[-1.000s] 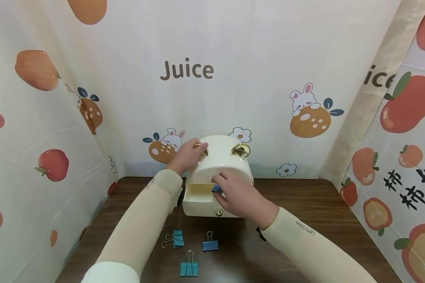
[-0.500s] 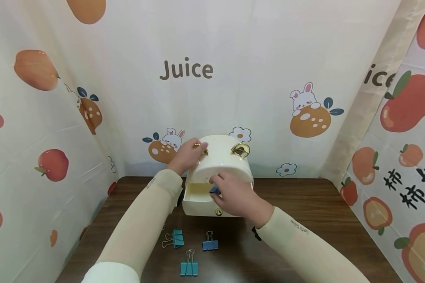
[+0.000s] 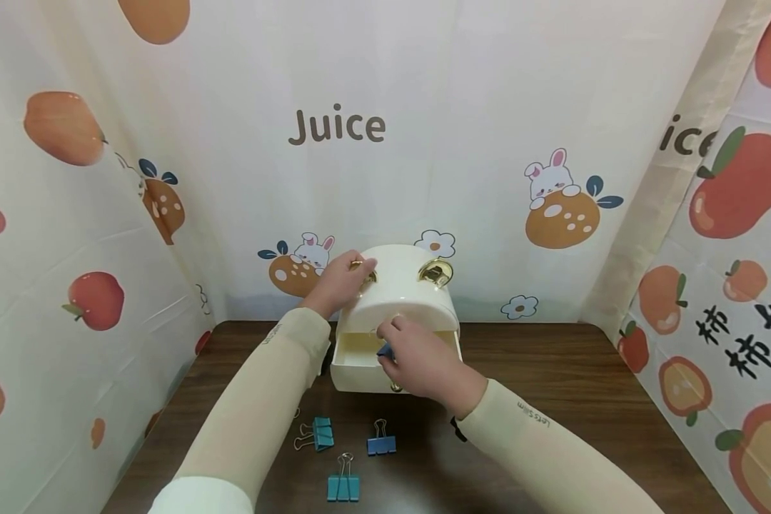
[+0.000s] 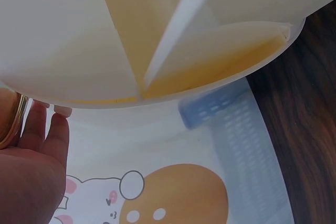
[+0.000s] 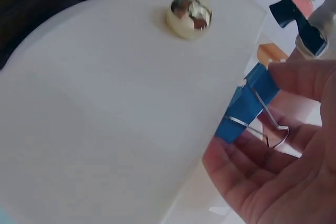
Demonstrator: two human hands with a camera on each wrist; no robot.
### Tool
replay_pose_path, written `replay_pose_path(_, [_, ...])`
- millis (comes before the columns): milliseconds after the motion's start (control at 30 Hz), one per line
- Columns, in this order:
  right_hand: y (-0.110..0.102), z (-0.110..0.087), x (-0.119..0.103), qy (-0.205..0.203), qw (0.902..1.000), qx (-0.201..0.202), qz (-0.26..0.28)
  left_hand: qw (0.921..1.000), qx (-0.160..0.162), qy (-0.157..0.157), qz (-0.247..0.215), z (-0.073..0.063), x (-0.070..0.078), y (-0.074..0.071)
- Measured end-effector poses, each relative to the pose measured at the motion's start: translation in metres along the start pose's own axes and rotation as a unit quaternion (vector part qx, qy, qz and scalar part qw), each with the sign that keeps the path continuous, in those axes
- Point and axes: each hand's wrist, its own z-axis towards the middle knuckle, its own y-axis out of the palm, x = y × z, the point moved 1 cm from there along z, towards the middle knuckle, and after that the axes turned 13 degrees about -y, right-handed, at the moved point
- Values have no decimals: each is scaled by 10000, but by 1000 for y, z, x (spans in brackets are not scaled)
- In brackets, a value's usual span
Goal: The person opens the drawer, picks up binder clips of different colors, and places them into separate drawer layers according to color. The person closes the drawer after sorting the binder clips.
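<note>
A white round-topped drawer box (image 3: 401, 282) stands at the back of the table, its lower drawer (image 3: 360, 380) pulled out. My left hand (image 3: 337, 285) grips the box by its left gold ear, which shows at the edge of the left wrist view beside the fingers (image 4: 56, 137). In my right hand (image 3: 425, 360) is a blue binder clip (image 5: 247, 103), pinched between thumb and fingers over the drawer opening. Its wire handles point toward the palm in the right wrist view. The drawer's gold knob (image 5: 189, 15) sits just below; the right hand hides much of the drawer's inside.
In front of the box lie a blue binder clip (image 3: 382, 446) and two teal ones, one on its side (image 3: 323, 434) and one nearer (image 3: 343, 489). A wire loop (image 3: 297, 412) peeks out by the left sleeve. Printed curtains (image 3: 488, 178) hang behind the wooden table (image 3: 540, 371).
My right hand has shifted slightly left and down with the blue binder clip, and the clip now shows less in the head view. The left hand stays on the box.
</note>
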Motion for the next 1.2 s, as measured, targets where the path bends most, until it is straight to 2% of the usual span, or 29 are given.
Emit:
replay_pose_path(300, [22, -2, -8, 362, 9935, 759, -765, 10000, -12, 40, -41, 0, -1, 0])
replay_pose_path(433, [29, -2, -11, 635, 9908, 915, -772, 10000, 12, 39, -43, -1, -1, 0])
replay_pose_path(700, [30, 1, -7, 1317, 9883, 735, 220, 10000, -9, 13, -45, -2, 1, -1])
replay_pose_path(933, [26, 8, 1, 1536, 9826, 278, 1008, 10000, -10, 59, -5, -3, 2, -1])
replay_pose_path(1033, [25, 9, 2, 1654, 9797, 115, 1123, 10000, -23, 55, -2, -4, 2, -1])
replay_pose_path(1200, [24, 12, 3, 1593, 9821, 23, 1001, 10000, -11, 40, -47, -5, 3, -1])
